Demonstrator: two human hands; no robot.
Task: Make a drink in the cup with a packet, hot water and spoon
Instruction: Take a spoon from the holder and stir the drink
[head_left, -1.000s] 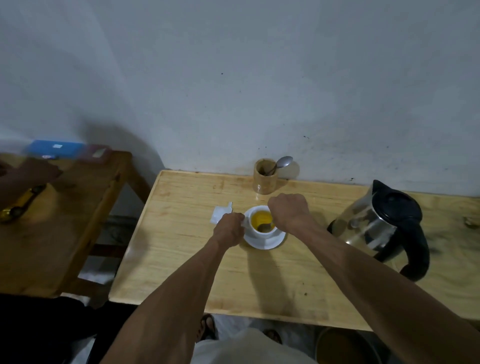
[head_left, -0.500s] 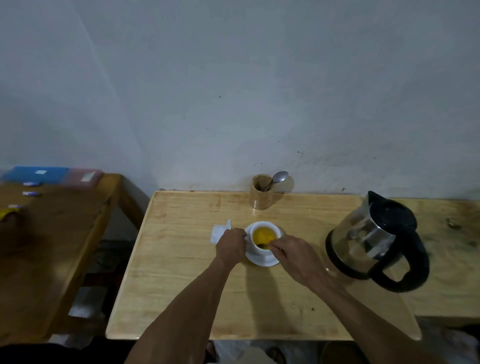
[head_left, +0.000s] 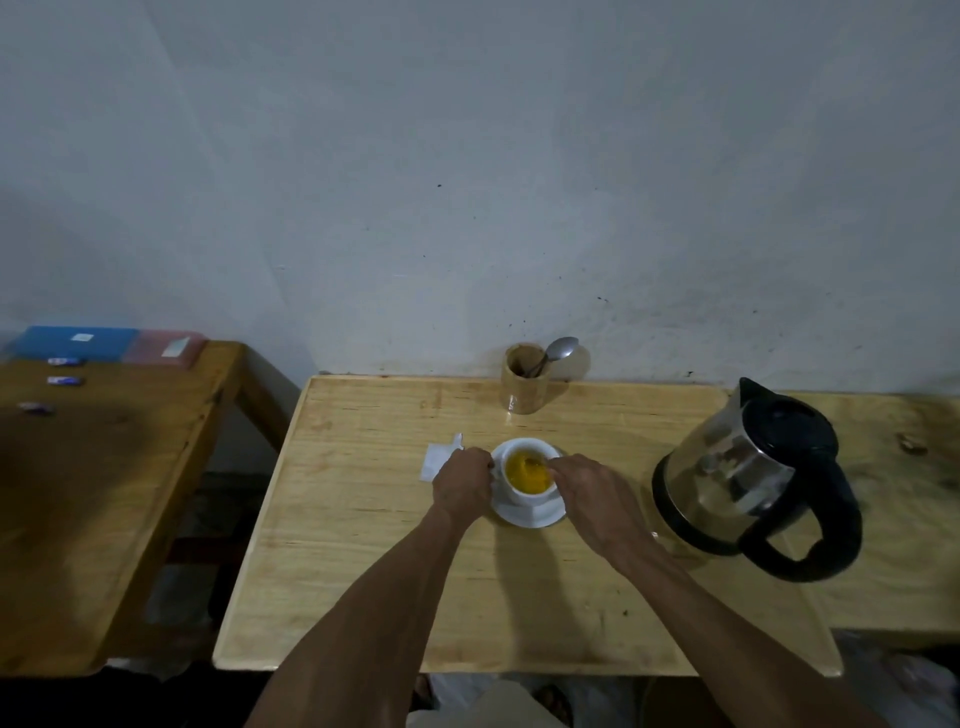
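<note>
Stirring in progress: cup (head_left: 527, 480) on its saucer (head_left: 535, 515) mid-worktop (head_left: 363, 545), left hand (head_left: 464, 487) closed against its side, right hand (head_left: 597, 499) fingers pinched on a spoon barely visible in the yellow drink; recommend slow, shallow strokes, as the liquid stands near the rim.

White cup (head_left: 524, 496), yellow drink (head_left: 527, 472); black-and-steel kettle (head_left: 748, 473); pale wood table (head_left: 363, 545).
</note>
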